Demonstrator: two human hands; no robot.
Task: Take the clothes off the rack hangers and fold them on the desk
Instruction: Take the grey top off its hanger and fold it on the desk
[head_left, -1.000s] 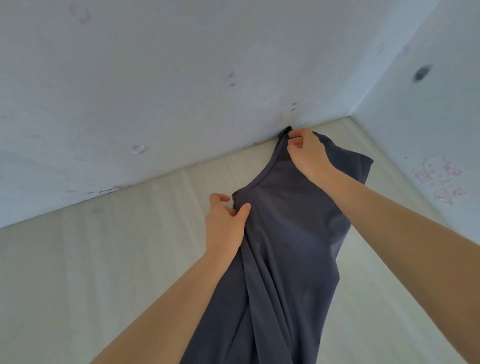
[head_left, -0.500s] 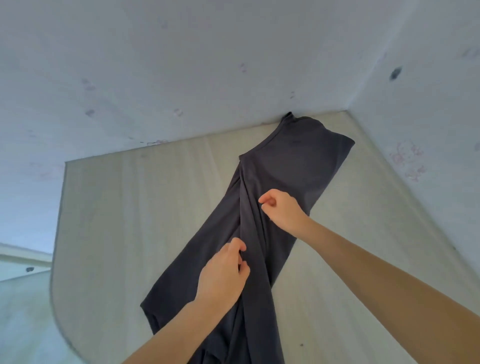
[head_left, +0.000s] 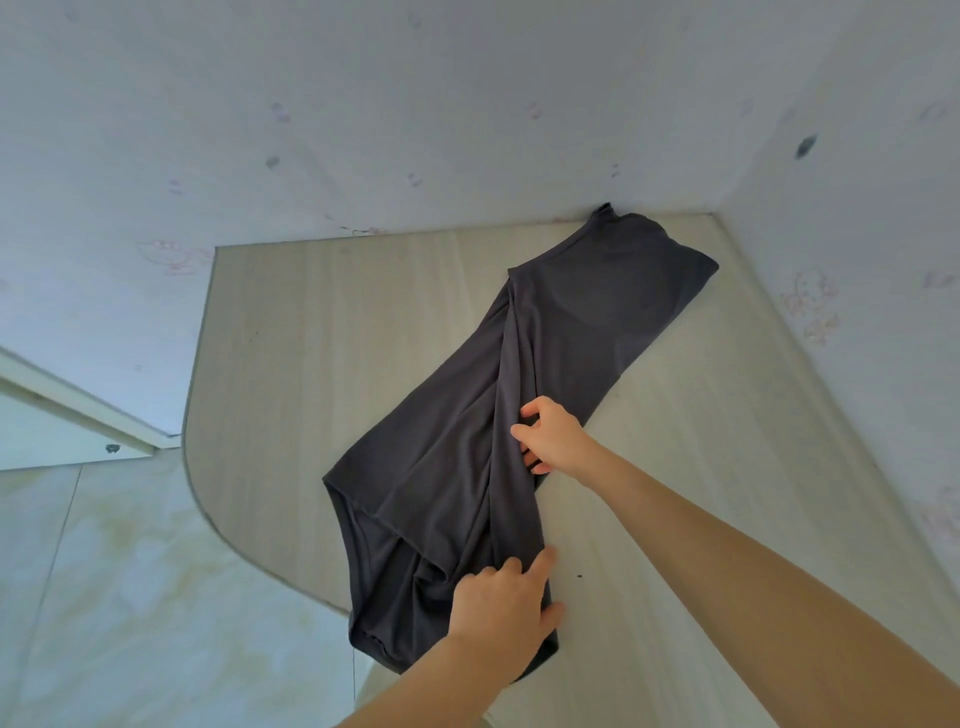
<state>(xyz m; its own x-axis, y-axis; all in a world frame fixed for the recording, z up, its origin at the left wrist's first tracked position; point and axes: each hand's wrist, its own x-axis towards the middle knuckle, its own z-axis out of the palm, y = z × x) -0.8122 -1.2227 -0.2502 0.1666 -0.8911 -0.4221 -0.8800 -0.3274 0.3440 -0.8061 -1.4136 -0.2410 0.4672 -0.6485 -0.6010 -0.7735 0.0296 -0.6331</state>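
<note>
Both hands have slid toward 6 o'clock along the dark garment (head_left: 519, 374) — right hand (head_left: 553, 436) pinching a fold, left hand (head_left: 501, 608) gripping the bunched hem; its overhang could drag it off the surface (head_left: 322, 322).

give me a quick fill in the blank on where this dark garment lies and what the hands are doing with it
1. The dark grey garment lies spread on the ____.
2. The right hand grips a fold near the garment's ____ edge.
3. The left hand holds the garment's ____ end, the one closest to the camera.
4. The garment's far end reaches the ____ where the two walls meet.

Missing words: desk; right; near; corner
</note>
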